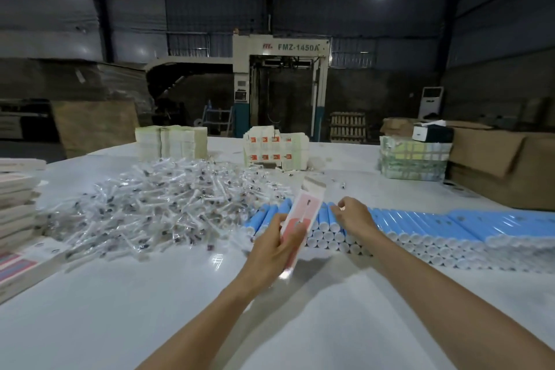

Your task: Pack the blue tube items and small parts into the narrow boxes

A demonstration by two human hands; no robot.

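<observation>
My left hand (274, 245) grips a narrow pink-and-white box (303, 215), tilted up and away with its top flap open. My right hand (353, 216) reaches onto the stacked row of blue tubes (420, 225) with white caps, its fingers curled over the top of one tube at the row's left part. Whether it has lifted a tube I cannot tell. A big heap of small parts in clear plastic bags (168, 204) lies to the left of the tubes on the white table (150, 309).
Flat packed boxes are stacked at the left edge (15, 207). Bundles of folded cartons stand at the table's far side (171, 141), (274, 146), (413, 158). Brown cardboard boxes (504, 165) sit at the right. A large machine stands behind.
</observation>
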